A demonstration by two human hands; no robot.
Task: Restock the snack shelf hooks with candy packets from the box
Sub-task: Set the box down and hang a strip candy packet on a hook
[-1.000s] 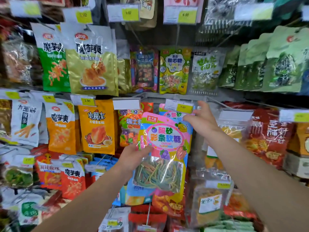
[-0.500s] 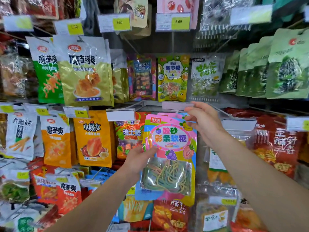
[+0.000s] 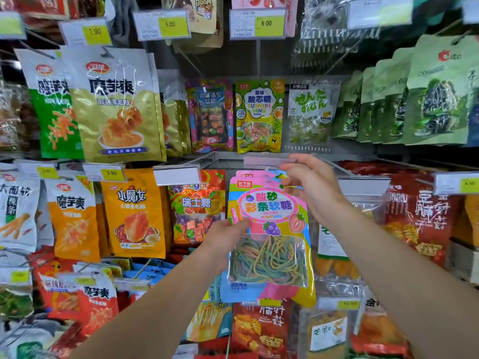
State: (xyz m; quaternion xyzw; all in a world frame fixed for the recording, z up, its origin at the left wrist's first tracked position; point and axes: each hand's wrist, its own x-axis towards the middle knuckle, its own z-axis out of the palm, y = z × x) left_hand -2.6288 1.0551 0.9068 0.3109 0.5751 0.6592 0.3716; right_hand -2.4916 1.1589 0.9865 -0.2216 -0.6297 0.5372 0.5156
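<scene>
Candy packet (image 3: 269, 229) (pink header, multicoloured sour strips behind a clear window) hanging at the centre of the middle hook row, in front of an identical packet. Left hand (image 3: 228, 239) grips its left edge, thumb on the front. Right hand (image 3: 311, 187) pinches the packet's top right corner, fingers raised to the flipped-up price tag holder (image 3: 267, 161) on the hook.

A pink candy packet (image 3: 269, 229) is gripped at its left edge by the left hand (image 3: 228, 234); its top right corner is pinched by the right hand (image 3: 311, 187), below a lifted price tag (image 3: 267, 161).
</scene>
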